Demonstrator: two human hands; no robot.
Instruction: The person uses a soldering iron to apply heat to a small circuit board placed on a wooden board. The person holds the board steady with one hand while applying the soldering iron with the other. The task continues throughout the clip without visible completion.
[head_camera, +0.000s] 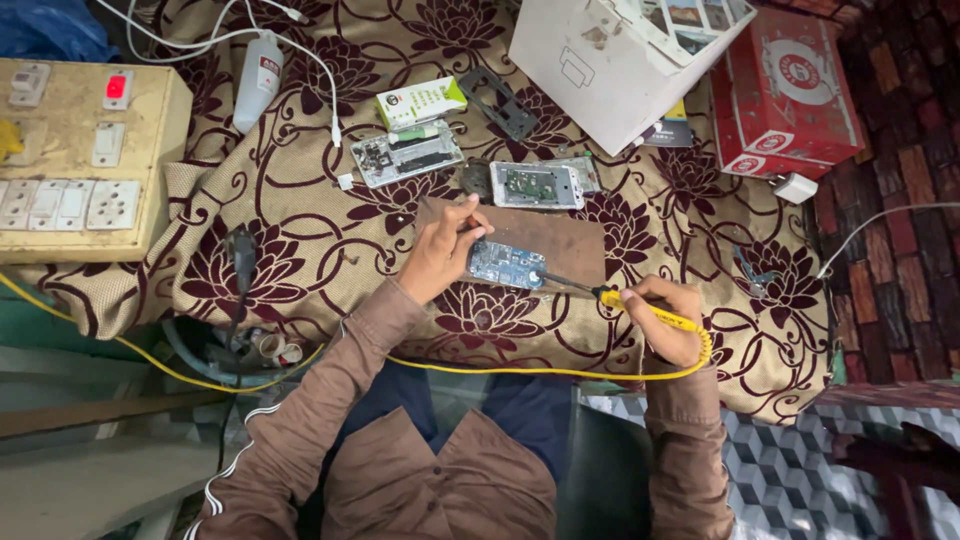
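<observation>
The left hand (440, 250) pinches a thin wire onto the blue circuit board (505, 265); the right hand (665, 320) grips a yellow soldering iron (620, 298), its tip touching the board.

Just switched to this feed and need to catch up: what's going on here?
A person sits at a cloth-covered table. The left hand steadies a small blue circuit board lying on a brown board. The right hand holds a yellow-handled soldering iron, its tip at the circuit board's edge. Two opened phones, a white box and a red box lie behind; a switchboard stands left.
</observation>
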